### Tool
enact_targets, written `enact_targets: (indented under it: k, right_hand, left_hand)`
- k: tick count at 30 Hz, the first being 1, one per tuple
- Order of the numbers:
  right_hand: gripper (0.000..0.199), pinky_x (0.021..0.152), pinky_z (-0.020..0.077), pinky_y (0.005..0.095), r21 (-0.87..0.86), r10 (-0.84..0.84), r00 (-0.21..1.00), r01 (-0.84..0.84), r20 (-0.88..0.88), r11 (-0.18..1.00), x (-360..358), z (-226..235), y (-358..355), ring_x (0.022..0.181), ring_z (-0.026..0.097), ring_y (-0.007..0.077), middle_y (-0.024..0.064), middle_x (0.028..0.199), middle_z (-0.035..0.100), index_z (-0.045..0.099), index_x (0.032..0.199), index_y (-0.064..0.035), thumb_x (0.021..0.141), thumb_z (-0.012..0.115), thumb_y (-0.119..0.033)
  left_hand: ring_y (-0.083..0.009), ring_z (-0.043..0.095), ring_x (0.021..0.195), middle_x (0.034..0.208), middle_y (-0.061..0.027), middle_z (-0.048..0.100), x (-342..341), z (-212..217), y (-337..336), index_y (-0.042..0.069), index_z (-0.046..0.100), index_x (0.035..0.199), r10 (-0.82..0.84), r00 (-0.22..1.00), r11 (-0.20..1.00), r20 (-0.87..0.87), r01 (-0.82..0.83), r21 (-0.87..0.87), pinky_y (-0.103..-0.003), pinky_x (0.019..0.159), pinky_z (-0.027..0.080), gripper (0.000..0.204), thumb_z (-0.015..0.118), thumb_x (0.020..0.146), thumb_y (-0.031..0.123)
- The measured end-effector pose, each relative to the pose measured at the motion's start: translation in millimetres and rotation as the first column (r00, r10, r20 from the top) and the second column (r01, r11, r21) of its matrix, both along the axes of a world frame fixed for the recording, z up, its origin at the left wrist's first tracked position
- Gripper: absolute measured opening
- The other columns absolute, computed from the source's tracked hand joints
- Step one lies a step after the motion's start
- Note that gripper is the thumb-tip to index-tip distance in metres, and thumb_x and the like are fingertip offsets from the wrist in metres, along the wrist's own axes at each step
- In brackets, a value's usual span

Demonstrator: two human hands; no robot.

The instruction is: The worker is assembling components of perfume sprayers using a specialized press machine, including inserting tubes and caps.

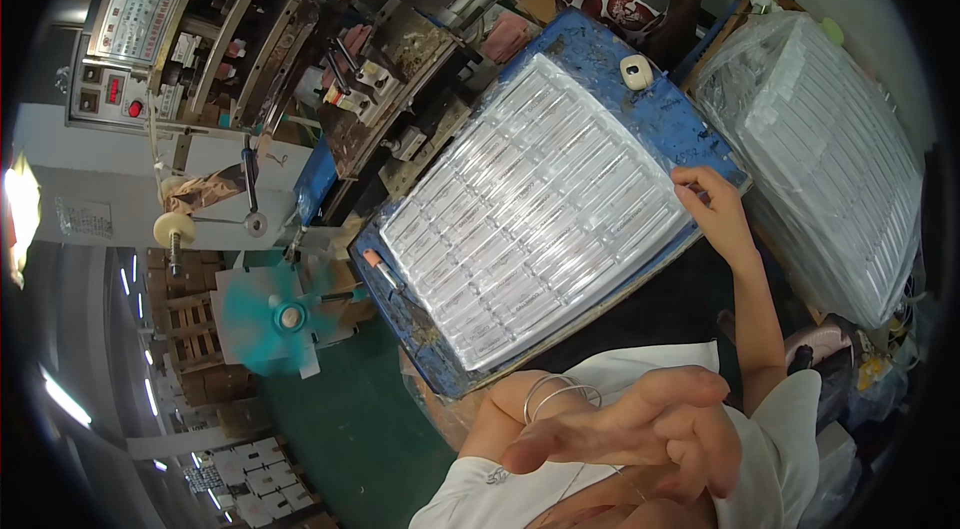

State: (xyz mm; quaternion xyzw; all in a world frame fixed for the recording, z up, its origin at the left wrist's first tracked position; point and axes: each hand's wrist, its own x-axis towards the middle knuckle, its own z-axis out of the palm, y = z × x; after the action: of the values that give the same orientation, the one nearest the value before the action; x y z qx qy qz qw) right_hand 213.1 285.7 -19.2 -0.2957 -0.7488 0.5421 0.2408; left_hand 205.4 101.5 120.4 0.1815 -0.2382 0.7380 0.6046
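A wide sheet of clear plastic (520,199), divided into rows of narrow rectangular cells, lies flat on a blue worktable (600,34). At the sheet's right edge is my right hand (712,214); its bent fingertips close on that edge. Raised well above the table and near the camera, my left hand (640,429) has its thumb and fingers apart and slightly curled. Nothing shows in it. Thin bangles (560,394) circle the left wrist.
A tall stack of similar clear sheets (820,159), wrapped in film, stands at the right. A small white case (636,72) and an orange-handled tool (382,269) lie on the table. Beyond it stands a press machine (390,79). A teal fan (285,317) is at left.
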Motion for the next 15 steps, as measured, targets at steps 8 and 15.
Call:
enact_targets:
  k: [8,15]
  right_hand:
    - [0.016,0.062,0.0431,0.0244,-0.007,0.007,1.000,-0.007,0.000,1.000,0.2,-1.9,3.9,0.075,0.056,0.0147,0.0068,0.091,0.059,0.058,0.095,-0.0027,0.081,0.055,-0.008]
    - [0.017,0.062,0.0420,0.0230,0.008,-0.090,0.996,0.090,-0.014,0.996,40.5,5.3,32.6,0.072,0.054,0.0119,0.0049,0.092,0.059,0.058,0.095,-0.0034,0.080,0.057,-0.010]
  left_hand:
    - [-0.0251,0.050,0.096,0.120,-0.0344,0.027,-0.6,18.3,10.9,-0.012,-0.001,0.129,-0.048,0.990,0.999,0.136,0.050,-0.009,-0.030,0.081,0.041,0.113,0.063,0.066,0.055]
    - [-0.0189,0.052,0.085,0.102,-0.0197,0.048,-49.1,-17.2,43.0,-0.009,0.030,0.120,-0.142,0.833,0.981,-0.535,0.049,-0.185,-0.027,0.073,0.041,0.080,0.064,0.070,0.044]
